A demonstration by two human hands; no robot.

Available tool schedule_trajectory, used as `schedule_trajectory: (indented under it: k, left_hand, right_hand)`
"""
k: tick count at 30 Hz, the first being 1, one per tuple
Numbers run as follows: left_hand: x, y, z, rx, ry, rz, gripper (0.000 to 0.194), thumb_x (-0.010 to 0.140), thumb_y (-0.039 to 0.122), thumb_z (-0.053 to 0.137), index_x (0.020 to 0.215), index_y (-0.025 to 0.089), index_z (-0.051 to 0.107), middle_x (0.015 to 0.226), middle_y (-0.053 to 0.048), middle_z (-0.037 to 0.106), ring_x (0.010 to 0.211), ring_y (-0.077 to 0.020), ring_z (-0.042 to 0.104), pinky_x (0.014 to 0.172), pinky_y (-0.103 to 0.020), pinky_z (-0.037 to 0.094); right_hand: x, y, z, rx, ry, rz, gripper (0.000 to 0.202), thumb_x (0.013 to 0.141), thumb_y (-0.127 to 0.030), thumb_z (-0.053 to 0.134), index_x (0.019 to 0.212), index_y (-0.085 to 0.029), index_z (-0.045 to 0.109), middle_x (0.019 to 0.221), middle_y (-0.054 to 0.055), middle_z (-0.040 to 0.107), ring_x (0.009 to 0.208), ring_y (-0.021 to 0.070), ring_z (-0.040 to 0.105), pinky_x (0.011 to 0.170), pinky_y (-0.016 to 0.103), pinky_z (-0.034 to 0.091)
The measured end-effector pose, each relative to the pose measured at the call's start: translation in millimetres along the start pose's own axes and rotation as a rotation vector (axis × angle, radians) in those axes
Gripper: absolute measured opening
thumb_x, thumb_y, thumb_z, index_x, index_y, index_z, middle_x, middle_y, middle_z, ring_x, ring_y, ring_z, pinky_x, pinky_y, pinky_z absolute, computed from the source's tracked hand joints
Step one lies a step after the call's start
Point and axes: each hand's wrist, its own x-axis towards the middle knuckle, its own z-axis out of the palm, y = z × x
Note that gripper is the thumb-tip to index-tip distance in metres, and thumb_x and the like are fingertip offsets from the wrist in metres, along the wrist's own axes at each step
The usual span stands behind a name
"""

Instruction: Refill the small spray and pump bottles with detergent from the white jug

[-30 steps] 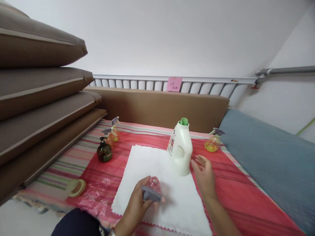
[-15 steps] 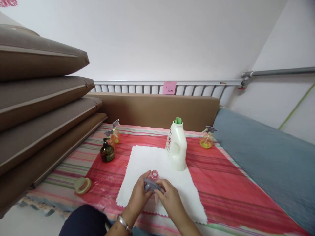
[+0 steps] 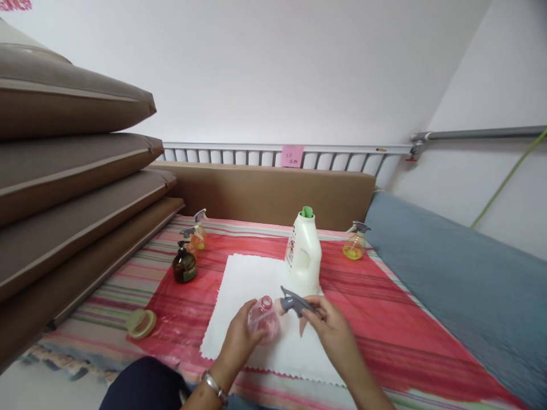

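My left hand (image 3: 242, 332) is gripping the pink bottle (image 3: 264, 320) over the white cloth (image 3: 252, 273), its mouth uncovered. My right hand (image 3: 331, 324) is pinching the grey sprayer (image 3: 294, 303) just beside it. The white jug (image 3: 305, 253) is standing upright behind them, a green spout (image 3: 306, 212) in its neck.

left hand (image 3: 243, 336) holding pink bottle (image 3: 263, 322), right hand (image 3: 327, 322) holding grey spray head (image 3: 294, 303)

It looks like a room in a home. A striped cloth (image 3: 141, 267) lies in the middle, big pads (image 3: 72, 154) are piled at the left, and a white heater (image 3: 239, 156) runs along the wall (image 3: 256, 68).
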Motion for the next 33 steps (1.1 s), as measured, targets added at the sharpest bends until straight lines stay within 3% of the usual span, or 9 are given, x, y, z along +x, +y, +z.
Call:
schedule_trajectory:
  k: [5,10,14,21,25,33]
  left_hand:
    - [0.4,5.4,-1.7,0.029,-0.009,0.010,0.059,0.063,0.017,0.068,0.120,0.016,0.052,0.123,-0.011,0.061,0.114,-0.0263,0.056,0.101,-0.040,0.040]
    - [-0.1,5.7,-2.3,0.029,-0.009,-0.013,0.060,0.062,0.018,0.069,0.120,0.018,0.052,0.123,-0.011,0.061,0.114,-0.0270,0.055,0.100,-0.040,0.040]
    - [-0.5,8.5,-2.4,0.035,-0.006,-0.051,0.061,0.062,0.017,0.069,0.120,0.018,0.052,0.124,-0.010,0.060,0.114,-0.0269,0.055,0.101,-0.039,0.039]
    - [-0.3,8.9,-2.1,0.031,-0.015,-0.044,0.060,0.063,0.018,0.070,0.121,0.017,0.052,0.124,-0.011,0.060,0.115,-0.0257,0.055,0.102,-0.039,0.039]
    - [0.1,5.8,-0.6,0.011,-0.002,-0.038,0.061,0.062,0.017,0.071,0.120,0.018,0.053,0.124,-0.010,0.060,0.115,-0.0266,0.055,0.102,-0.040,0.039]
    - [0.8,8.5,-1.5,-0.010,-0.001,-0.042,0.064,0.058,0.009,0.072,0.118,0.021,0.055,0.124,-0.008,0.060,0.115,-0.0269,0.054,0.102,-0.041,0.038]
  right_hand:
    - [7.1,-40.8,-37.3,-0.185,0.117,-0.137,0.018,0.079,-0.037,0.053,0.086,-0.022,0.060,0.075,0.001,0.064,0.072,0.0203,0.058,0.068,0.032,0.041]
    - [12.6,-71.8,-44.8,-0.380,0.093,-0.276,0.017,0.083,-0.034,0.049,0.089,-0.022,0.060,0.080,0.002,0.062,0.074,0.0195,0.057,0.067,0.031,0.041]
    - [12.9,-85.0,-48.5,-0.448,0.036,-0.303,0.017,0.085,-0.035,0.048,0.090,-0.024,0.060,0.084,0.002,0.062,0.078,0.0192,0.057,0.066,0.029,0.041]
    - [13.0,-95.2,-60.8,-0.534,0.086,-0.342,0.019,0.084,-0.039,0.048,0.088,-0.025,0.060,0.074,0.002,0.062,0.070,0.0202,0.056,0.062,0.031,0.040]
    - [17.7,-90.3,-46.3,-0.561,0.028,-0.375,0.020,0.086,-0.038,0.046,0.088,-0.025,0.061,0.084,0.005,0.064,0.076,0.0218,0.058,0.065,0.032,0.041]
    - [25.6,-58.0,22.6,-0.612,-0.202,-0.365,0.012,0.082,-0.020,0.050,0.087,-0.023,0.061,0.088,0.002,0.065,0.079,0.0193,0.061,0.069,0.030,0.043]
